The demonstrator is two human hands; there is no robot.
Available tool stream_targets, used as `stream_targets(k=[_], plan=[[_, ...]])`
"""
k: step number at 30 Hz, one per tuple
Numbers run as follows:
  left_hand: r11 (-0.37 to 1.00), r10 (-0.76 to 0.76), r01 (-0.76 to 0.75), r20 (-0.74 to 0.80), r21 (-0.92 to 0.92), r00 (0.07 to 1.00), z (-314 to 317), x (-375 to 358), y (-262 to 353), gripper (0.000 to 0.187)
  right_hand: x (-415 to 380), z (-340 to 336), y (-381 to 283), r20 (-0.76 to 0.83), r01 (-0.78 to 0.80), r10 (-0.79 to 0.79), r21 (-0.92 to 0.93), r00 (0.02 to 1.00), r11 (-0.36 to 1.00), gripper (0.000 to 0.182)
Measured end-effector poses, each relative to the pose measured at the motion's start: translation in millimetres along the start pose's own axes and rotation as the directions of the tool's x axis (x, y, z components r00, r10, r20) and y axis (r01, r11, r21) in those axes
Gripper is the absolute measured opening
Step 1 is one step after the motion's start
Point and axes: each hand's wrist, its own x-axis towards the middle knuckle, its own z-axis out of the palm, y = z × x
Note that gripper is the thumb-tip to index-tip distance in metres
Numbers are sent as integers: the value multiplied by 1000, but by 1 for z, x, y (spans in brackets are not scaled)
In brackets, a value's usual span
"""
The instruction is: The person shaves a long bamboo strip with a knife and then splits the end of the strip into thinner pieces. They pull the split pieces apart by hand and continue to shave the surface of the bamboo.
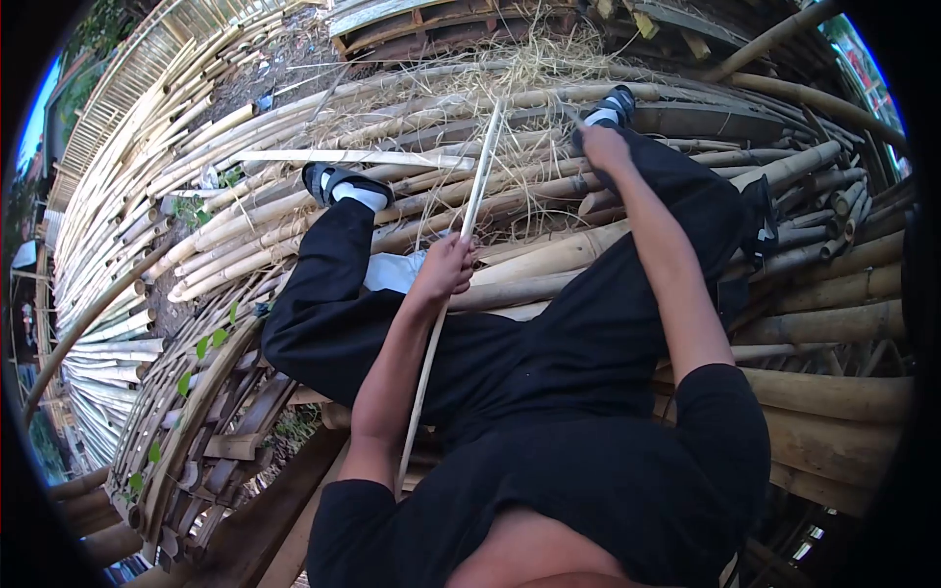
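Observation:
A long, pale bamboo strip (482, 181) runs from beside my left arm, between my legs, to the shavings ahead. Fingers wrapped around its middle, my left hand (446, 268) is closed on it. My right hand (605, 149) is also closed, out in front near my right foot. From that fist sticks a short, greyish blade (570, 112), apparently a knife; its handle is hidden in my grip. The blade is to the right of the strip's far end and apart from it. Thin, curly bamboo shavings (529, 118) lie around both.
Bamboo poles (392, 108) are stacked beneath and around my legs. A flat split piece (353, 158) lies across them near my left foot. Wooden pallets (441, 29) stand at the back. More poles (833, 392) lie at right, and a slanting pole (98, 314) crosses the left side.

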Motion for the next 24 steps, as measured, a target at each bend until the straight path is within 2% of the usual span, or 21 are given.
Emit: stream_targets(k=[1,2,4,6,7,9,10,12,13,15,19,21,24], plan=[[1000,4,-4,-30,6,1000,-3,-4,-2,22,-8,-11,7,-115,-30,31,14,993,999,47],[1000,-10,11,-35,17,999,-5,-6,1,22,0,-1,17,-136,-184,207,167,969,969,51],[997,44,-45,-7,-64,999,-1,1,12,21,-14,-6,-2,-140,-25,70,304,988,952,53],[993,38,-37,1,-108,999,1,14,18,21,-15,8,-27,-67,14,13,394,998,919,49],[988,59,-54,31,-143,998,-1,20,17,21,-25,8,-45,-100,109,-72,435,992,894,47],[985,84,-77,36,-151,996,-3,23,21,22,-44,-10,-80,11,231,-264,450,965,863,47],[987,81,-76,33,-143,996,-5,23,21,22,-53,-14,-92,8,230,-263,458,965,859,47],[983,130,-121,57,-136,990,-10,24,19,22,-67,-16,-110,16,361,-408,434,913,825,43],[984,128,-120,59,-129,990,-11,23,19,22,-74,-16,-115,11,359,-404,438,915,824,43],[978,140,-132,36,-162,990,-9,22,18,22,-85,-16,-120,0,468,-512,407,859,785,42],[984,142,-140,10,-107,990,-6,23,20,26,-96,-8,-121,11,498,-549,406,836,766,40],[982,159,-159,-10,-98,987,-6,23,21,26,-100,-9,-121,8,569,-609,346,793,746,38],[981,182,-183,-28,-71,983,-3,21,21,26,-106,-18,-123,21,566,-611,352,792,746,37]])
